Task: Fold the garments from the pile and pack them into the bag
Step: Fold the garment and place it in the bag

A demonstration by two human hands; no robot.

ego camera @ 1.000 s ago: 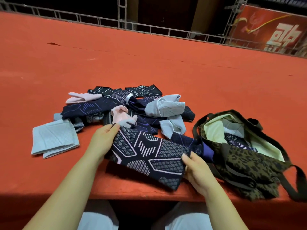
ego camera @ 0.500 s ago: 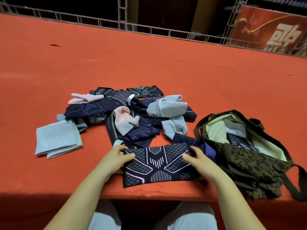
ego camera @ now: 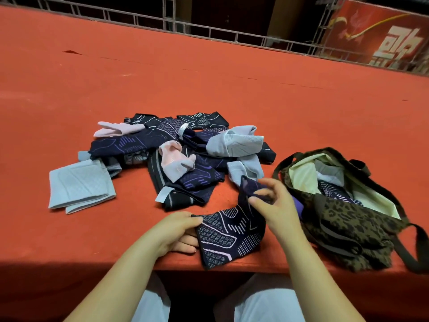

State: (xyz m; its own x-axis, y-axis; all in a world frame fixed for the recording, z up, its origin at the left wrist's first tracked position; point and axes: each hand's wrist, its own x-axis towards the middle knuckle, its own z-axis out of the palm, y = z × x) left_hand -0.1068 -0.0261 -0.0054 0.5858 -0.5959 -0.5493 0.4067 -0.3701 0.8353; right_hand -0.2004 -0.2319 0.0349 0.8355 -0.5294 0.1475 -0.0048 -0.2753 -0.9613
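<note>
A dark navy garment with a white geometric pattern lies at the table's front edge. My left hand pinches its left corner. My right hand grips its upper right end, lifted and folded over. Behind them sits the pile of garments, dark patterned, pale blue and pink pieces. The leopard-print bag lies open at the right with folded pieces inside.
A folded pale blue garment lies apart at the left of the pile. The red table stretches far back to a metal railing. The bag's dark strap hangs over the front edge at right.
The patterned garment lay flat under both hands; now my right hand has raised its right end and folded it leftward, while my left hand has shifted to pinch the left corner.
</note>
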